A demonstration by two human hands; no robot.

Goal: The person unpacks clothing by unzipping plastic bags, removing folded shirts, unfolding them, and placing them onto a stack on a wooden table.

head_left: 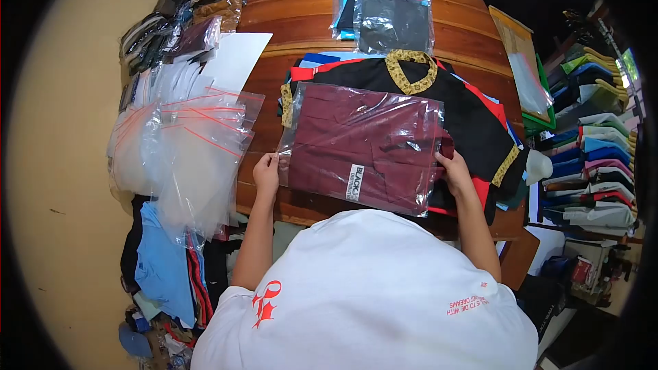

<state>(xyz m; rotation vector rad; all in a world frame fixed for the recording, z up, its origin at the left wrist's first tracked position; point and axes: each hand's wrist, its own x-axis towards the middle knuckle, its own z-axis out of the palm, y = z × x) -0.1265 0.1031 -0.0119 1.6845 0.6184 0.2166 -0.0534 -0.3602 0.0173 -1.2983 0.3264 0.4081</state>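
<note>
A folded maroon garment (pixel 336 133) lies inside a clear plastic bag (pixel 392 200), with a black-and-white label (pixel 355 183) near its lower edge. My left hand (pixel 266 173) pinches the left edge of that bag. At the opposite end, my right hand (pixel 454 170) grips the bag by its side with a red strip, where a maroon fold sticks out. Whether those fingers also hold the cloth, I cannot tell. Underneath the bag is a black garment (pixel 473 123) with red panels and a gold-patterned collar (pixel 411 85), spread on top of other clothes.
Clear zip bags (pixel 195 164) with red strips are heaped on the left of the wooden table (pixel 295 10). Bagged dark clothes (pixel 391 20) lie at the back. Packed garments (pixel 154 38) are piled back left. Clothes on hangers (pixel 593 164) line the right side.
</note>
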